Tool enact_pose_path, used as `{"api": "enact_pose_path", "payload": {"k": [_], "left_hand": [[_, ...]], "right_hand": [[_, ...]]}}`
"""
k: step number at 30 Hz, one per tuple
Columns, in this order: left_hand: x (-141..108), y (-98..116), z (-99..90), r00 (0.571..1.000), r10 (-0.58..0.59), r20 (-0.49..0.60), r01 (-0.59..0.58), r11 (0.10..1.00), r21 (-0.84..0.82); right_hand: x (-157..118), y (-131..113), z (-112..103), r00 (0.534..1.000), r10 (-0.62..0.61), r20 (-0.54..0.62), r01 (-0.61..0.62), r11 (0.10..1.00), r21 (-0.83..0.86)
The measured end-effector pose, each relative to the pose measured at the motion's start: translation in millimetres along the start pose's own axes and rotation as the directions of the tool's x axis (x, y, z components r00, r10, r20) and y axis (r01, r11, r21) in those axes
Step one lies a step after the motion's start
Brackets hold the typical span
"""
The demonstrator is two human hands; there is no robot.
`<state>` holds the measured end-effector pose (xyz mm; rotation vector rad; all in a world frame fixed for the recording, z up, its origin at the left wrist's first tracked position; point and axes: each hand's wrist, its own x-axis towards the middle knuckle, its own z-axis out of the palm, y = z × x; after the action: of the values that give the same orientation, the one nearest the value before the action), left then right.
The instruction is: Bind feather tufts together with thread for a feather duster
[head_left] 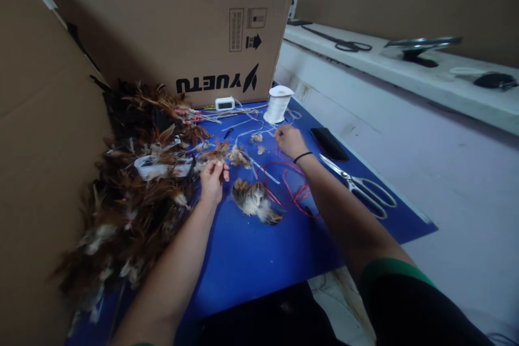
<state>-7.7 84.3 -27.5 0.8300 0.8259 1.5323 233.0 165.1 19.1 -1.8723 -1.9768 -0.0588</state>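
My left hand (213, 177) is pinched shut beside brown feathers at the middle of the blue table; what it holds is too small to make out. Farther right, my right hand (290, 140) has its fingers curled closed just below a spool of white ribbon (279, 105), and what is in them is hidden. Between the hands lie small feather tufts (240, 157) and strips of white ribbon (265, 170). A fluffy brown and white feather bunch (256, 201) rests nearer to me. Red cord (290, 194) lies in loose loops below my right hand.
Brown feathers (146, 216) are heaped along the left. Silver scissors (359, 186) and a black phone (329, 144) lie to the right. A small white device (225, 104) stands before a big cardboard box (162, 21). Black scissors (352, 46) lie on the ledge (377, 59).
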Motion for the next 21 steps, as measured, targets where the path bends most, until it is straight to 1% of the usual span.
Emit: {"api": "enact_pose_path", "payload": {"k": [3,6,8,11,13,15,19,21], "left_hand": [[0.5,-0.6,-0.1,1.000,0.002,-0.001,-0.002,1.000,-0.010],[0.8,-1.4,-0.3,1.000,0.010,0.001,-0.010,1.000,-0.020],[1.0,-2.0,-0.3,1.000,0.016,0.005,-0.016,1.000,-0.023],[1.2,-2.8,-0.6,1.000,0.023,0.014,-0.023,1.000,-0.017],[1.4,-3.2,-0.8,1.000,0.022,0.013,-0.022,1.000,-0.016],[1.7,-3.5,-1.0,1.000,0.020,0.010,-0.020,1.000,-0.017],[2.2,-3.8,-1.1,1.000,0.022,0.013,-0.022,1.000,-0.017],[2.2,-3.6,-1.0,1.000,0.021,0.017,-0.021,1.000,-0.018]], "right_hand": [[-10.1,8.3,-6.4,0.999,0.029,0.017,-0.028,0.998,-0.059],[-19.9,10.4,-7.8,0.998,-0.010,0.055,0.015,0.995,-0.098],[-24.2,8.5,-6.0,0.996,-0.058,0.066,0.063,0.995,-0.080],[-26.5,1.9,0.1,0.986,-0.136,0.100,0.136,0.991,0.006],[-25.6,-2.7,5.1,0.978,-0.167,0.122,0.162,0.985,0.052],[-22.4,-5.7,9.8,0.979,-0.162,0.123,0.157,0.986,0.053],[-7.9,-6.5,16.7,0.988,-0.102,0.112,0.105,0.994,-0.018],[1.5,-7.5,19.4,0.986,-0.107,0.126,0.117,0.990,-0.074]]}}
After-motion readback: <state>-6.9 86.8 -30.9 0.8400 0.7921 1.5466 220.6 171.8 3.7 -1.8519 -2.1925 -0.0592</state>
